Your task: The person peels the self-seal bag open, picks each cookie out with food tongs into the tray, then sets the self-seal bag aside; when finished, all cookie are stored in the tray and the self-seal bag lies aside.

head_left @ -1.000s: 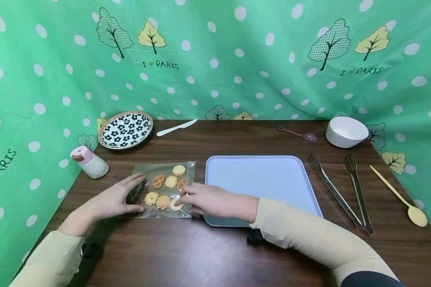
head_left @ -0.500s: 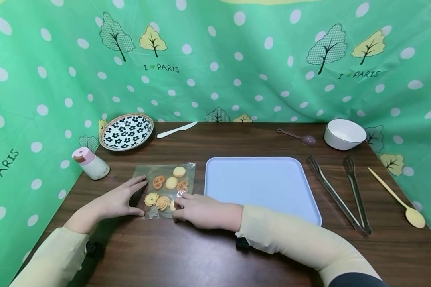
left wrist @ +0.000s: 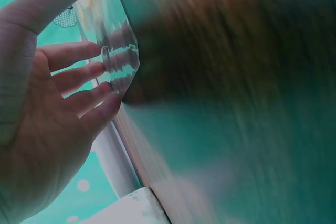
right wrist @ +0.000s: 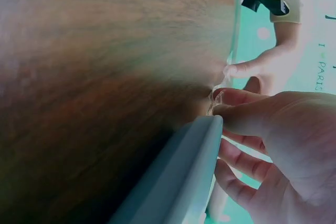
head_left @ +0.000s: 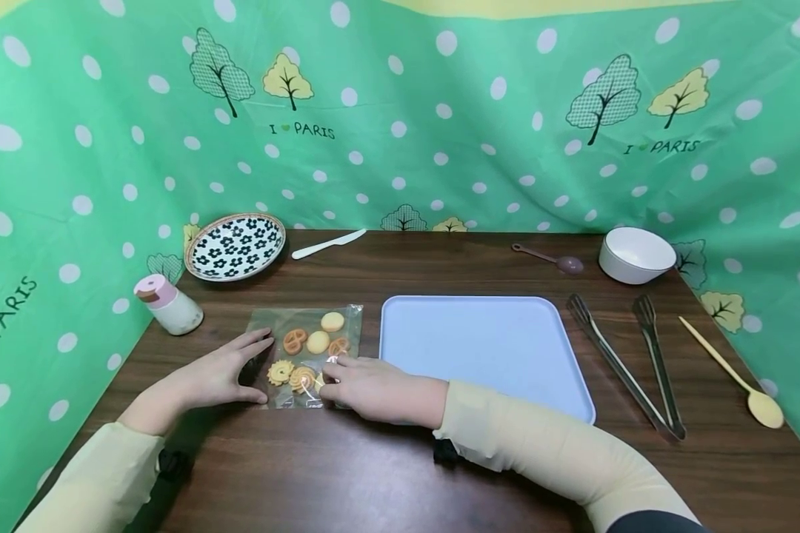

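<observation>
A clear plastic bag of cookies (head_left: 307, 321) lies flat on the table, left of the blue tray (head_left: 473, 355). Inside show round, pretzel-shaped and swirled cookies. My left hand (head_left: 216, 374) rests at the bag's left edge with fingers spread; the fingertips touch the plastic in the left wrist view. My right hand (head_left: 380, 389) is over the bag's lower right corner, covering part of a cookie. In the right wrist view the right thumb (right wrist: 247, 116) and forefinger pinch crinkled plastic, while the other fingers are beside the tray's rim (right wrist: 202, 156).
At the back left stand a flowered plate (head_left: 236, 248), a white knife (head_left: 329, 243) and a pink-capped jar (head_left: 170, 305). On the right are a purple spoon (head_left: 569, 264), a white bowl (head_left: 636, 257), metal tongs (head_left: 630, 370) and a yellow spoon (head_left: 764, 409).
My right hand has moved slightly left and down to the bag's lower right corner. The left hand stays at the bag's left edge. The head view has tilted a little.
</observation>
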Motion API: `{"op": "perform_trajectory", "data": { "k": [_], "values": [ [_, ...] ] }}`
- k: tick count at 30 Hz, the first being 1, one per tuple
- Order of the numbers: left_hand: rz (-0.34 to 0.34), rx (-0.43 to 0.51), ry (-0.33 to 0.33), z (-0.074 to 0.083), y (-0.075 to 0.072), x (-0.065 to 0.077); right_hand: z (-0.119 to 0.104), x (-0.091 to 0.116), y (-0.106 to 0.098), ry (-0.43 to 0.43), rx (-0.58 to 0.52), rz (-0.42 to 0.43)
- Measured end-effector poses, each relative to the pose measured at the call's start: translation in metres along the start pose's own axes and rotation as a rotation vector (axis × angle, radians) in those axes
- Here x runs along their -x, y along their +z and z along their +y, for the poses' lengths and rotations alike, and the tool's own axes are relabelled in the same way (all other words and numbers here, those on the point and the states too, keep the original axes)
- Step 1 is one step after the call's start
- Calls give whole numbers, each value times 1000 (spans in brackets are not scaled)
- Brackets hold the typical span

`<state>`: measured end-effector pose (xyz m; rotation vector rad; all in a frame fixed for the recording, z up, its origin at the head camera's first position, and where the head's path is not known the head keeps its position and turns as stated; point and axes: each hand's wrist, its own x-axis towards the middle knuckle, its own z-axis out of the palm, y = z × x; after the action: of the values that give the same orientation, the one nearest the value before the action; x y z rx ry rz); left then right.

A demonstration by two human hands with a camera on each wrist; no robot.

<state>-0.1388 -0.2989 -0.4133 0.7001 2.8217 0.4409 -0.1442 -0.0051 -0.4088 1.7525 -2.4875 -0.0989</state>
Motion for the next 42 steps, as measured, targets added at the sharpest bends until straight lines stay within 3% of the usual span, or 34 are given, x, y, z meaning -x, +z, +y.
{"op": "perform_trajectory", "data": {
  "k": [8, 16, 23, 28, 36, 42],
  "values": [
    [-14, 23, 8, -4, 1, -3, 1, -1, -1, 7, 14, -22],
    [-15, 14, 16, -4, 1, -5, 10, 6, -7, -23, 31, 47],
    [-30, 11, 0, -2, 1, -5, 19, 22, -14, 23, -28, 8],
    [-20, 7, -9, -2, -1, 0, 26, 25, -14, 2, -126, 40],
    [-10, 8, -5, -3, -1, 0, 42, 13, -21, 34, -231, 24],
    [-8, 15, 2, -3, -1, -3, 57, -5, -10, 11, -254, 39]
  ]
}}
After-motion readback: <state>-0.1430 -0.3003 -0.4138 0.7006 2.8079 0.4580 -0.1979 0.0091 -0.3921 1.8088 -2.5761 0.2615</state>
